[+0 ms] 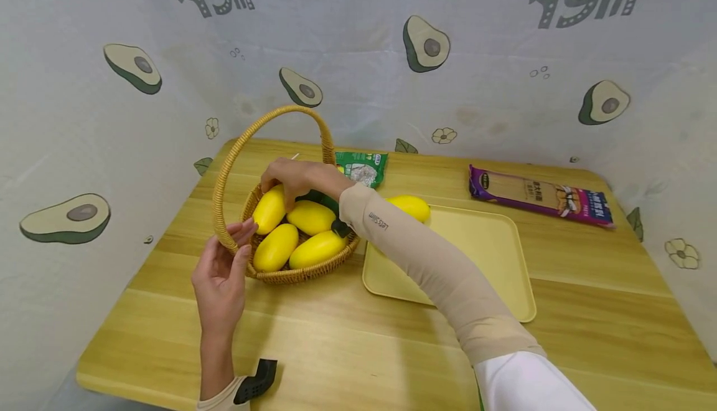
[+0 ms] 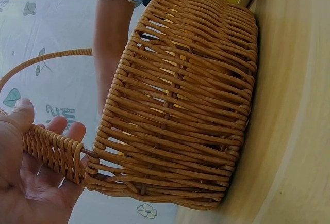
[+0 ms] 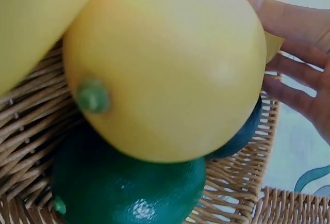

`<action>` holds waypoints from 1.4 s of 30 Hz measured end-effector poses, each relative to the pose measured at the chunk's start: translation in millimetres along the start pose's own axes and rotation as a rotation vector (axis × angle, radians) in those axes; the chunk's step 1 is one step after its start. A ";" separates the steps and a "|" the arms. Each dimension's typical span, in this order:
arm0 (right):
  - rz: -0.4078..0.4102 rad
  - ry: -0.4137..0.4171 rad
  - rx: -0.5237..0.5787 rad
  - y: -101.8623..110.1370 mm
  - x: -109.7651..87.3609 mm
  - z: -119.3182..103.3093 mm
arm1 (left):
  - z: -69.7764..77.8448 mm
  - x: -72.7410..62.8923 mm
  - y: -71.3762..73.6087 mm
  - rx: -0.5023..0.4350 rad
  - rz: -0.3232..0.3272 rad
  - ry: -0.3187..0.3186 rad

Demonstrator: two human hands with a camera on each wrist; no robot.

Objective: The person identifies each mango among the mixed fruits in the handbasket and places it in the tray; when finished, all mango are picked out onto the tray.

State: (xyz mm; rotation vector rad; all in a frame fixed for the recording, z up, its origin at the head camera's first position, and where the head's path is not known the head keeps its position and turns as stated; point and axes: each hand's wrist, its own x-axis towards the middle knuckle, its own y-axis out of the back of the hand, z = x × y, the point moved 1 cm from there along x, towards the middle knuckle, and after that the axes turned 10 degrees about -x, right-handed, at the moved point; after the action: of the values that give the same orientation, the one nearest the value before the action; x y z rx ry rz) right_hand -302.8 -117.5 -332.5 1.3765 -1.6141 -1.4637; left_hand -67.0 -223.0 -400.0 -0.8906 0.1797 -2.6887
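A wicker basket [image 1: 302, 272] with a tall arched handle holds several smooth yellow melons [image 1: 318, 250]. Dark green fruit [image 3: 129, 188] with a small stem lies among them. My right hand [image 1: 294, 177] reaches over the basket and grips the far-left yellow melon [image 1: 270, 208], thumb on one side and fingers on the other. In the right wrist view, a nearer yellow melon [image 3: 170, 74] hides part of that grip. At the basket's left, my left hand [image 1: 222, 277] holds the base of the handle [image 2: 51, 152], thumb on one side and fingers curled behind it.
A pale yellow tray [image 1: 495, 255] lies right of the basket, partly under my right arm, with another yellow melon [image 1: 411, 207] at its far-left corner. Behind the basket is a green packet [image 1: 364, 168]. A purple-ended pasta pack [image 1: 538, 194] lies at the back right.
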 end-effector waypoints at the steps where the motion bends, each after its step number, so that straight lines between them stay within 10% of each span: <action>1: 0.004 -0.005 0.007 0.1 -0.9 0.5 | 0.0 0.1 0.0 -0.003 -0.001 -0.001; 12: 0.026 -0.033 0.024 17.4 -29.4 0.2 | 0.2 -0.7 -0.6 -0.023 -0.003 -0.006; 23: 0.143 0.042 -0.001 27.3 -116.4 -0.2 | 1.9 -5.0 -0.3 -0.034 0.002 -0.018; 42: 0.501 -0.033 0.100 -26.5 -240.1 15.1 | 2.8 -1.7 -2.2 -0.041 -0.014 -0.034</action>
State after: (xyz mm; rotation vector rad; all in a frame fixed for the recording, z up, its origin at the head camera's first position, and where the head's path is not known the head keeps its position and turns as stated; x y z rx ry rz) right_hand -231.5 112.4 -307.3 0.9037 -1.9006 -1.1221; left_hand -64.5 -220.5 -398.3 -0.9521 0.2223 -2.6894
